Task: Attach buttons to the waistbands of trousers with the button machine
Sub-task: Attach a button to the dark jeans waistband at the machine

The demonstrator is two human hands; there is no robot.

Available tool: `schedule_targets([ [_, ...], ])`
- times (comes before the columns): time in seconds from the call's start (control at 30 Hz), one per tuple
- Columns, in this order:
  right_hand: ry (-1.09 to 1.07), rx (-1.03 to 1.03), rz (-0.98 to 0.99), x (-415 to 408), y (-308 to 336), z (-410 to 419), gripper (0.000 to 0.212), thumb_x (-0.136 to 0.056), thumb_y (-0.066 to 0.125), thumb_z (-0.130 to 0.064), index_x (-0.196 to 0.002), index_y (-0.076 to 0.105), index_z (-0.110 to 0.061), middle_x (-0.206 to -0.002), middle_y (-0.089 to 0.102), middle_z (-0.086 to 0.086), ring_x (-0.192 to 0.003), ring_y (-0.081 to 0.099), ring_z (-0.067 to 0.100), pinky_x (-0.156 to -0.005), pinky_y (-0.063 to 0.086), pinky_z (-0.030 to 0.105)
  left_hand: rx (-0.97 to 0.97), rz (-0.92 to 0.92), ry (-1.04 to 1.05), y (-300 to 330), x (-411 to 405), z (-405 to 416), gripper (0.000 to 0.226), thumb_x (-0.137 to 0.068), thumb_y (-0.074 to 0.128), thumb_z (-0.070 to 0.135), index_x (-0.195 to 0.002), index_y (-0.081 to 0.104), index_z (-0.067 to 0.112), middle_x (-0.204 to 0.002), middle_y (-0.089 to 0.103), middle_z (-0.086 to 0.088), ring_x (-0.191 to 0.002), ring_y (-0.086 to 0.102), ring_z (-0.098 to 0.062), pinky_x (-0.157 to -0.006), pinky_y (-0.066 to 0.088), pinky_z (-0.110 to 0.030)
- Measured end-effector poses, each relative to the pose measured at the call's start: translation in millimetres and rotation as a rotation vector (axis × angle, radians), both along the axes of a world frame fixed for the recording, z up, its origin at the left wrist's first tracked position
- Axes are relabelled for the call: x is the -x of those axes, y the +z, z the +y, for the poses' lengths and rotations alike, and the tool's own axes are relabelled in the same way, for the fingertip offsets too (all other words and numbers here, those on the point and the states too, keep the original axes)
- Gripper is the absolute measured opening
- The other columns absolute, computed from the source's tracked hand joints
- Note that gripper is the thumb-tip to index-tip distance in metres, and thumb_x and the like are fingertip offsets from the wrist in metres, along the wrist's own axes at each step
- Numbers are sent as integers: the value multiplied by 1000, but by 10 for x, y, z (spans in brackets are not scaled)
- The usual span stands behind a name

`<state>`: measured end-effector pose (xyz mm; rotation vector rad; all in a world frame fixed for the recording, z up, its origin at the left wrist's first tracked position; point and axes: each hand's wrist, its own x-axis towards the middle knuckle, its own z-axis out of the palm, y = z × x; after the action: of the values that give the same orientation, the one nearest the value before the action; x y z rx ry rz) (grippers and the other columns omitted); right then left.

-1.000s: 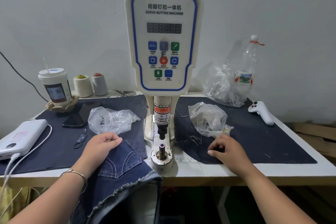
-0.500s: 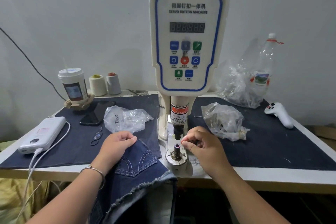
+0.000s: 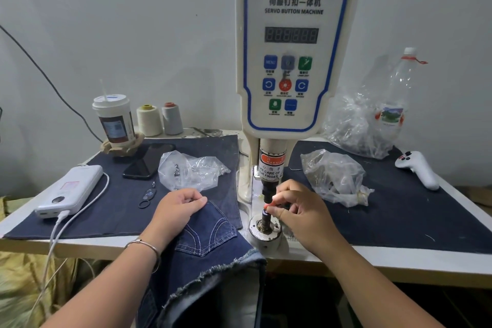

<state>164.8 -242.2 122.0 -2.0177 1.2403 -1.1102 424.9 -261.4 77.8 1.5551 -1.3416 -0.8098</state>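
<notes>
The white servo button machine (image 3: 292, 56) stands at the table's middle, its dark punch above a short post (image 3: 265, 217) on a round metal base (image 3: 265, 233). My right hand (image 3: 300, 213) sits at the post's top, thumb and forefinger pinching a small part there; the part itself is too small to make out. Dark denim trousers (image 3: 210, 237) with a stitched back pocket lie at the front edge and hang off the table. My left hand (image 3: 178, 205) holds the denim's top edge, fingers curled on the cloth.
Clear bags of small metal parts lie left (image 3: 186, 168) and right (image 3: 332, 176) of the machine. A power bank (image 3: 69, 190) with cable, phone (image 3: 149, 160), cup (image 3: 114, 120), two thread cones (image 3: 159, 118), a plastic bottle (image 3: 396, 98) and a white controller (image 3: 418, 169) stand around.
My right hand went from the dark mat by the right bag to the machine's lower post and now pinches at its top. The left hand stayed on the denim.
</notes>
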Motion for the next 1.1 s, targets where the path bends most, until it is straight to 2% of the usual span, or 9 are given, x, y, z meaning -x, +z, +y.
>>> schedule_targets([
  [0.3, 0, -17, -23, 34, 8, 15, 3, -78, 77, -6, -79, 74, -5, -85, 62, -3, -61, 53, -7, -56, 37, 10, -2, 13, -3, -6, -2, 3, 34, -89, 69, 16, -57, 61, 23, -62, 47, 0, -67, 39, -15, -67, 32, -29],
  [0.5, -61, -24, -61, 193, -14, 149, 10, -81, 74, -7, -82, 75, -17, -86, 66, -7, -70, 54, 2, -62, 39, 11, -63, 28, -88, 116, -5, 57, 26, -92, 66, 15, -66, 62, 14, -68, 49, -6, -70, 42, -18, -71, 33, -29],
  [0.6, -101, -34, -97, 290, -2, 260, 11, -81, 75, -11, -76, 73, -20, -78, 68, -8, -69, 57, 3, -62, 41, 11, -136, 35, -230, 345, -5, 178, 25, -93, 64, 15, -69, 63, 16, -69, 50, -5, -68, 44, -16, -67, 35, -26],
  [0.67, -86, -79, -128, 337, 38, 357, 11, -83, 73, -13, -74, 74, -21, -76, 70, -8, -69, 61, 3, -64, 44, 12, -204, 30, -441, 580, -19, 316, 21, -94, 64, 16, -72, 65, 17, -73, 57, -2, -69, 50, -10, -66, 40, -20],
  [0.73, 4, -166, -158, 344, 99, 489, 14, -86, 69, -13, -76, 75, -20, -77, 72, -4, -73, 65, 8, -71, 51, 21, -280, 8, -654, 815, 3, 478, 10, -91, 64, 17, -82, 68, 14, -81, 64, -1, -76, 57, -9, -73, 44, -17],
  [0.8, 127, -224, -192, 301, 181, 655, 18, -88, 66, -9, -81, 76, -22, -81, 74, -1, -80, 68, 14, -77, 54, 27, -330, -29, -789, 989, 77, 638, 9, -91, 62, 11, -91, 71, 12, -86, 69, 1, -81, 61, -7, -77, 46, -16],
  [0.9, 262, -257, -226, 183, 299, 870, 18, -89, 66, -10, -91, 74, -26, -90, 75, -2, -85, 69, 16, -80, 54, 26, -303, -58, -874, 1114, 249, 846, 18, -93, 60, 1, -95, 72, 14, -85, 71, 9, -79, 62, 0, -74, 45, -10],
  [1.1, 290, -327, -235, 132, 432, 1043, 4, -81, 75, -18, -85, 74, -20, -86, 73, 3, -79, 64, 12, -79, 49, 26, -214, 62, -880, 1201, 529, 1058, 18, -84, 64, 8, -87, 76, 21, -85, 72, 4, -80, 63, -4, -77, 47, -14],
])
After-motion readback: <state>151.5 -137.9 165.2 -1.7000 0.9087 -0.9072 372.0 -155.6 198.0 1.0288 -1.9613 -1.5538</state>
